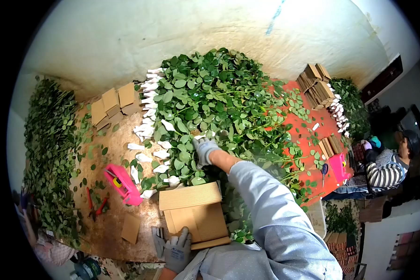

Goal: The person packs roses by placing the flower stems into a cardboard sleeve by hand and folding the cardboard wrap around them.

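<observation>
In a grey glove, my right hand [204,151] reaches over a heap of leafy green stems [214,93], fingers and thumb apart. A white-wrapped flower head [199,137] is close to its fingertips; I cannot make out a hold on it. More white-wrapped heads [147,100] line the heap's left side, and some lie loose nearer to me. My left hand [176,252], also gloved in grey, lays its fingers on the lower edge of a folded corrugated cardboard sheet [196,217]. Beside that hand is a flat grey piece [158,241].
A pink tape dispenser [123,185], red-handled pruners [96,205] and cardboard stacks [111,105] are on the left. On the red surface [308,135] at right are scissors [324,173], another pink dispenser [339,168] and cardboard. A person [387,168] sits at the far right.
</observation>
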`<action>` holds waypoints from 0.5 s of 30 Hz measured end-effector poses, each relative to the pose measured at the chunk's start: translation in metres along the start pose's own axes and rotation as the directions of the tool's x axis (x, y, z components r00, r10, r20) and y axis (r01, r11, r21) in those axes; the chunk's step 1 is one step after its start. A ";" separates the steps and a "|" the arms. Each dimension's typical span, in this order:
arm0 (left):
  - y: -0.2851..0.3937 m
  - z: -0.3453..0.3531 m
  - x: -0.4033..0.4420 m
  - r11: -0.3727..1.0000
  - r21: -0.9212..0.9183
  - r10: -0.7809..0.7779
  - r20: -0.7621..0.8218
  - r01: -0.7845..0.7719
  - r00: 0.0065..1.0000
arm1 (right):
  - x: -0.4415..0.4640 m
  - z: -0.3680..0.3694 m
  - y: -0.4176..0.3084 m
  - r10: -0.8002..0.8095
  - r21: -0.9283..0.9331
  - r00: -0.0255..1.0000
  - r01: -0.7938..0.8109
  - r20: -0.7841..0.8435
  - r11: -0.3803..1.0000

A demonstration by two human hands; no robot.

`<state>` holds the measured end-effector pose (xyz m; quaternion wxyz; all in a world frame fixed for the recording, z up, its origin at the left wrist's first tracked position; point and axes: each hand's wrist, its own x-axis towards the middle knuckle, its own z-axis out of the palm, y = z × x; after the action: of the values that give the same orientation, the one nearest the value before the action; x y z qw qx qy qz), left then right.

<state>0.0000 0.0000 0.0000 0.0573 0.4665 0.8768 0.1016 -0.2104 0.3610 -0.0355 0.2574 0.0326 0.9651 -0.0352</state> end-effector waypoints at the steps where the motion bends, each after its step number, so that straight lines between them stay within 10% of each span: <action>1: 0.000 -0.007 -0.001 0.999 0.041 0.007 0.023 -0.008 1.000 | 0.001 0.017 -0.007 -0.082 -0.108 0.989 0.069 -0.122 0.992; 11: 0.007 -0.008 0.011 0.999 -0.043 -0.027 -0.011 0.027 1.000 | -0.056 -0.041 0.009 -0.311 -0.407 0.672 0.016 -0.672 0.913; 15: 0.008 -0.001 0.003 0.999 0.013 -0.036 -0.003 0.036 0.999 | -0.090 -0.030 -0.004 -0.297 -0.378 0.811 0.102 -0.505 0.920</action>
<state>0.0043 0.0065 0.0026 0.0547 0.4510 0.8857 0.0956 -0.1475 0.3554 0.0353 -0.0358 -0.1056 0.9874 0.1124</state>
